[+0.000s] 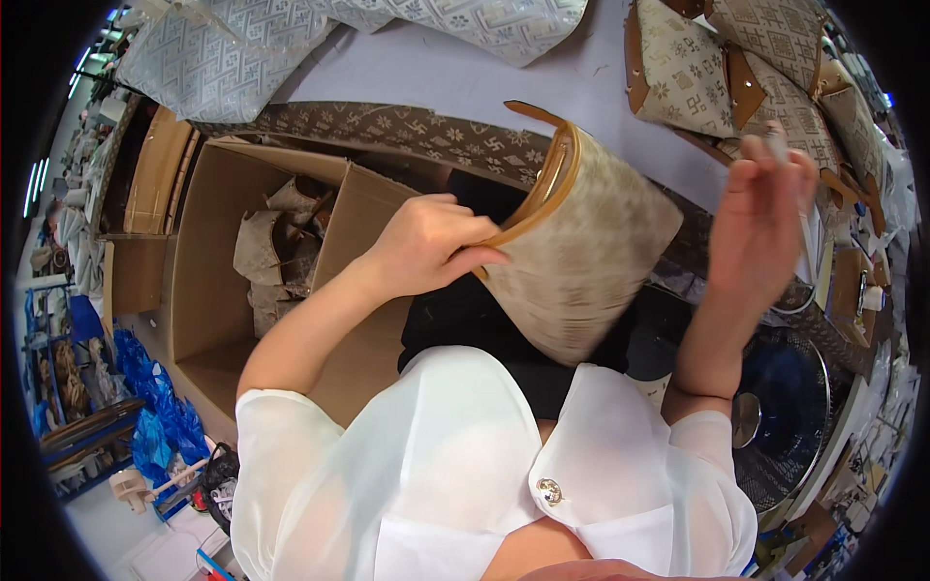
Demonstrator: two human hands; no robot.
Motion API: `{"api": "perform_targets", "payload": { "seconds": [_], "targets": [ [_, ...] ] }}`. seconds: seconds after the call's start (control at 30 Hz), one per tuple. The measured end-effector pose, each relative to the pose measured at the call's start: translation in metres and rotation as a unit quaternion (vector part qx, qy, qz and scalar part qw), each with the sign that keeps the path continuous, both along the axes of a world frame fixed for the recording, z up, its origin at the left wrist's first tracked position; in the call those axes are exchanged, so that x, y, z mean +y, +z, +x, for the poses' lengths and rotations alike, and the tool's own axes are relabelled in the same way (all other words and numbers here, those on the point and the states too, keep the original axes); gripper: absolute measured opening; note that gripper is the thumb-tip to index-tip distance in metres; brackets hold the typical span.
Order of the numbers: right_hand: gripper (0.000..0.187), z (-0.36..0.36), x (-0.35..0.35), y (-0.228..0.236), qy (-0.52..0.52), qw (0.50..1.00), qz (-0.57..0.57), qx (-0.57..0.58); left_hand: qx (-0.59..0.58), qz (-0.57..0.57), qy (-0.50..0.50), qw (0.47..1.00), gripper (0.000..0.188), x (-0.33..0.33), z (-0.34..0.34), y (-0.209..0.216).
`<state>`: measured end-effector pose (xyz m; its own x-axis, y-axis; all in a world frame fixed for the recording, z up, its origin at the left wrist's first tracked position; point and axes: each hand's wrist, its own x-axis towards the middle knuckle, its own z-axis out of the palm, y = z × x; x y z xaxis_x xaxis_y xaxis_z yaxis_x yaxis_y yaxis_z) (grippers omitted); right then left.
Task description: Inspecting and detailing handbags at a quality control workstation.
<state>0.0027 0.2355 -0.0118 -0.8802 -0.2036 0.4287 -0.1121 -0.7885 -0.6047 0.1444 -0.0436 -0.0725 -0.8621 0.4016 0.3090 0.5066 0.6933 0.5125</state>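
Note:
My left hand [431,242] grips the tan-trimmed rim of a beige patterned bag [591,232], thumb on the near side. The bag is tilted over my lap, its opening toward the left and its base toward the right, slightly blurred. A brown tab stands out from the far end of its rim. My right hand [760,223] is raised to the right of the bag, apart from it, with curled fingers. A small pale thing shows at its fingertips, too smeared to name.
Left of me stands an open cardboard box [208,232] with several beige bag pieces [262,247] inside. More patterned bags [683,77] lie on the table [407,73] at the far right. Silvery patterned material [223,58] covers its far left. A round fan [785,416] stands at the right.

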Motion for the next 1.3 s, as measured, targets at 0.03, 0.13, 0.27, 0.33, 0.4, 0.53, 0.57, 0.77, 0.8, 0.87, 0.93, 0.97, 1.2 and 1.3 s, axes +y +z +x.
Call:
{"api": "perform_targets", "payload": {
  "seconds": [0.03, 0.13, 0.27, 0.33, 0.4, 0.53, 0.57, 0.77, 0.8, 0.87, 0.93, 0.97, 1.2, 1.3],
  "targets": [
    [0.014, 0.005, 0.006, 0.01, 0.018, 0.999, -0.045, 0.002, -0.003, 0.004, -0.007, 1.0, 0.024, 0.009, -0.004, 0.02],
    [0.012, 0.024, 0.009, 0.019, 0.115, 0.993, 0.001, 0.024, -0.266, 0.222, 0.042, 0.937, 0.028, 0.039, -0.009, 0.046],
    [0.003, 0.054, -0.022, -0.002, 0.256, 0.961, 0.104, 0.007, -0.484, 0.362, 0.128, 0.786, 0.034, 0.051, -0.009, 0.031],
    [0.007, 0.07, -0.034, -0.019, 0.257, 0.948, 0.183, -0.037, -0.498, 0.359, 0.119, 0.78, 0.036, 0.047, -0.009, 0.013],
    [0.01, 0.075, -0.038, -0.035, 0.251, 0.939, 0.22, -0.081, -0.506, 0.358, 0.114, 0.776, 0.037, 0.042, -0.01, 0.01],
    [0.014, 0.068, -0.04, -0.054, 0.244, 0.931, 0.256, -0.088, -0.319, 0.352, 0.145, 0.868, 0.032, 0.022, -0.007, 0.022],
    [0.014, 0.066, -0.039, -0.054, 0.233, 0.929, 0.276, -0.076, -0.156, 0.215, 0.084, 0.96, 0.025, 0.016, -0.005, 0.035],
    [0.014, 0.062, -0.041, -0.049, 0.213, 0.907, 0.363, 0.014, 0.088, -0.091, -0.003, 0.992, 0.019, 0.013, 0.01, 0.049],
    [0.014, 0.062, -0.042, -0.05, 0.213, 0.907, 0.363, 0.013, 0.089, -0.086, -0.003, 0.992, 0.018, 0.014, 0.011, 0.049],
    [0.014, 0.062, -0.043, -0.053, 0.212, 0.91, 0.354, 0.044, 0.091, -0.074, -0.005, 0.993, 0.016, 0.016, 0.011, 0.047],
    [0.014, 0.063, -0.043, -0.055, 0.21, 0.911, 0.349, 0.059, 0.079, -0.055, -0.005, 0.995, 0.016, 0.016, 0.009, 0.045],
    [0.014, 0.064, -0.044, -0.056, 0.198, 0.912, 0.352, 0.075, 0.069, -0.036, -0.004, 0.997, 0.015, 0.016, 0.007, 0.044],
    [0.015, 0.067, -0.044, -0.058, 0.148, 0.904, 0.38, 0.128, 0.067, 0.002, 0.004, 0.998, 0.013, 0.019, 0.003, 0.038],
    [0.017, 0.067, -0.043, -0.059, 0.141, 0.897, 0.396, 0.136, 0.073, 0.005, 0.003, 0.997, 0.013, 0.02, 0.003, 0.037]
  ]
}}
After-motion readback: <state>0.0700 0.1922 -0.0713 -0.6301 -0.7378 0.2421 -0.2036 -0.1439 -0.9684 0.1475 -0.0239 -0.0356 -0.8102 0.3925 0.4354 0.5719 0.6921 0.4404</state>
